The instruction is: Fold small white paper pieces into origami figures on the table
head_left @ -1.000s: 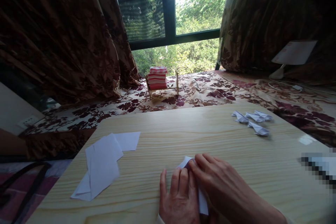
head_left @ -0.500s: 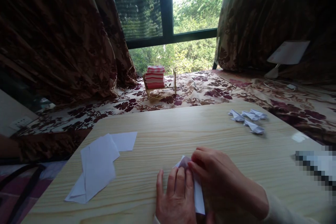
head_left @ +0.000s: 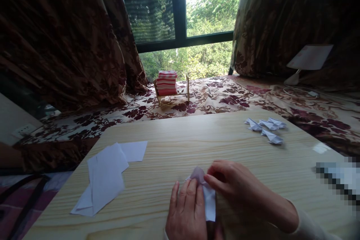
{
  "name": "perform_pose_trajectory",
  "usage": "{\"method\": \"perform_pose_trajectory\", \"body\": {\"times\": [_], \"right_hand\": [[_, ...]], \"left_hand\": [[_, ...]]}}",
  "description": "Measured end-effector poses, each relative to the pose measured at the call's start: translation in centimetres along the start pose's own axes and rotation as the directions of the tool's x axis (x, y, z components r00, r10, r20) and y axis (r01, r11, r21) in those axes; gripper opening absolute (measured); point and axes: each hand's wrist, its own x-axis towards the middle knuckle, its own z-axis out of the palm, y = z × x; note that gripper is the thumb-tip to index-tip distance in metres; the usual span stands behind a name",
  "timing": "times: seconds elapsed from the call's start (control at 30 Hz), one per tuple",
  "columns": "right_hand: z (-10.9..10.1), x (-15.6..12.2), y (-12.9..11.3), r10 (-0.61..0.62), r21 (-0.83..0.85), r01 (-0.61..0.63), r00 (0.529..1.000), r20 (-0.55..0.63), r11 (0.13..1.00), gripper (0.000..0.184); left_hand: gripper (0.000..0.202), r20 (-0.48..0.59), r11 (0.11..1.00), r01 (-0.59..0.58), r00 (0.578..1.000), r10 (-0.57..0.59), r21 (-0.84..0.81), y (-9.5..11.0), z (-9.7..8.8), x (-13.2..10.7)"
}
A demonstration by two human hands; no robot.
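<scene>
A partly folded sheet of white paper [head_left: 209, 203] lies on the wooden table near its front edge, its top end curving upward. My left hand [head_left: 187, 210] rests flat across the paper, fingers stretched out and pressing it down. At the paper's upper right edge, my right hand [head_left: 233, 180] has thumb and forefinger pinched together on it. Part of the sheet is hidden under the left hand. Several loose white sheets [head_left: 107, 180] overlap on the left of the table. Several small folded paper pieces [head_left: 272, 137] sit together at the far right.
The pale wooden table [head_left: 168, 135] stands before a ledge with a flowered cloth [head_left: 233, 99]. On the ledge are a small stand with folded striped cloths [head_left: 166, 83] and a white lamp [head_left: 311, 57]. A blurred-out object [head_left: 340, 180] lies at the table's right edge.
The paper's top end has lifted into a rounded curve, and its lower end has shifted slightly up and left. My right hand has moved slightly right and down; the left stays on the paper.
</scene>
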Motion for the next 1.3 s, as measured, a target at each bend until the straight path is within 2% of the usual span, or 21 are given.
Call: {"method": "perform_pose_trajectory", "body": {"times": [0.1, 0.2, 0.37, 0.47, 0.6, 0.7, 0.8, 0.93, 1.1, 1.3], "right_hand": [[0.1, -0.1, 0.1, -0.017, 0.026, 0.017, 1.000, 0.000, 1.000, 0.020], [0.4, -0.1, 0.1, -0.045, 0.037, 0.046, 0.998, -0.039, 0.998, 0.022], [0.4, 0.2, 0.0, 0.003, 0.072, 0.007, 0.991, -0.131, 0.997, 0.025], [0.3, 0.2, 0.3, -0.023, 0.114, 0.035, 0.994, -0.108, 0.993, 0.029], [0.2, 0.0, 0.6, -0.133, 0.187, 0.133, 0.991, -0.013, 0.973, 0.022], [0.1, -0.2, 0.7, -0.201, 0.147, 0.193, 0.979, 0.044, 0.970, 0.027], [0.1, -0.3, 0.8, -0.236, 0.082, 0.232, 0.970, 0.049, 0.969, 0.032], [0.1, -0.3, 0.8, -0.254, 0.053, 0.252, 0.966, 0.040, 0.966, 0.030], [0.1, -0.1, 0.9, -0.239, 0.054, 0.237, 0.970, 0.031, 0.970, 0.030], [0.3, -0.1, 1.2, -0.240, 0.102, 0.237, 0.971, 0.018, 0.966, 0.028]], "left_hand": [[0.039, -0.028, 1.000, -0.014, 1.000, 0.014, 0.006, 0.0, 0.0, -0.1], [0.036, -0.020, 1.000, -0.026, 0.999, 0.026, 0.005, 0.0, -0.1, 0.0], [0.036, 0.007, 1.000, -0.026, 1.000, 0.026, -0.013, 0.0, -0.2, 0.1], [0.036, -0.014, 1.000, -0.021, 1.000, 0.021, -0.011, -0.1, -0.1, -0.4], [0.040, 0.014, 0.998, 0.049, 0.999, -0.050, 0.047, -0.2, 0.1, -1.2], [0.042, 0.051, 0.996, 0.085, 0.995, -0.087, 0.037, -0.4, 0.2, -1.5], [0.041, 0.053, 0.997, 0.079, 0.995, -0.079, 0.007, -0.6, 0.1, -1.4], [0.037, 0.047, 0.998, 0.044, 0.998, -0.045, 0.038, -1.0, -0.3, -1.0], [0.036, 0.099, 0.998, -0.044, 0.994, 0.039, 0.055, -1.1, -0.6, -0.4], [0.041, 0.128, 1.000, -0.013, 0.992, 0.012, 0.008, -1.0, -0.8, 0.4]]}}
